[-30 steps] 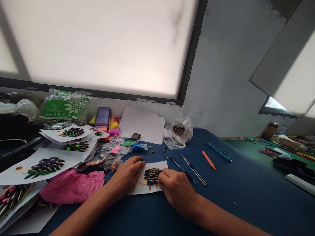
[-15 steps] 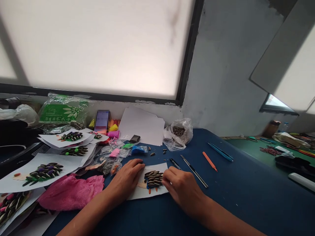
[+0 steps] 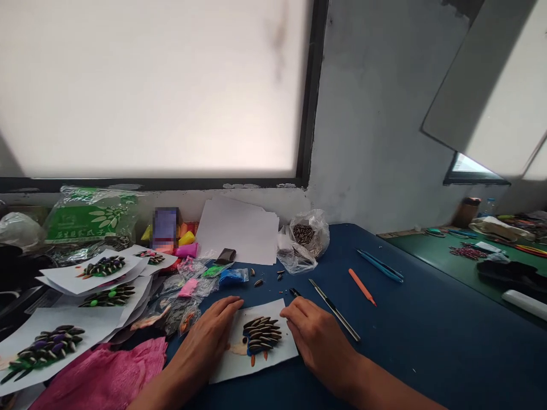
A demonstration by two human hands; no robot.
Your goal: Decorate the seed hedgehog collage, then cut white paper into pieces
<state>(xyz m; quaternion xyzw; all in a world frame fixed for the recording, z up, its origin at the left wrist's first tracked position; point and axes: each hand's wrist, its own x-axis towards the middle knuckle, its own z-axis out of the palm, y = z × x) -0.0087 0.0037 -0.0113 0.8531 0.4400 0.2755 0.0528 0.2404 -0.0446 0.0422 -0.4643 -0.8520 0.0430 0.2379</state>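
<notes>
- Far left of the seed hedgehog (image 3: 261, 336): finished sheets (image 3: 92, 273) piled in a loose stack, each bearing a similar seed-covered figure, and a pink cloth (image 3: 102, 378) in front of them.
- Just left of the hedgehog: left hand (image 3: 209, 336) pressed flat on the white paper (image 3: 239, 370), fingers spread and gripping nothing, pinning the sheet to the blue table (image 3: 427, 353).
- At the centre: hedgehog on the paper between both hands, back already packed with rows of striped sunflower seeds over blue clay, orange feet and a pale snout in place; seemingly near complete, with little bare clay left to cover.
- Just right of the hedgehog: right hand (image 3: 318, 336) resting at the paper's right edge, fingers loosely curled toward the seeds; whether a seed sits between the fingertips cannot be told.
- Behind the hedgehog: loose seeds (image 3: 267, 278) scattered on the table, clay packets (image 3: 213, 276), and a plastic seed bag (image 3: 305, 239).
- Farther right of the hedgehog: a black tool (image 3: 335, 310), an orange modelling stick (image 3: 362, 287) and blue sticks (image 3: 380, 265), all lying untouched.
</notes>
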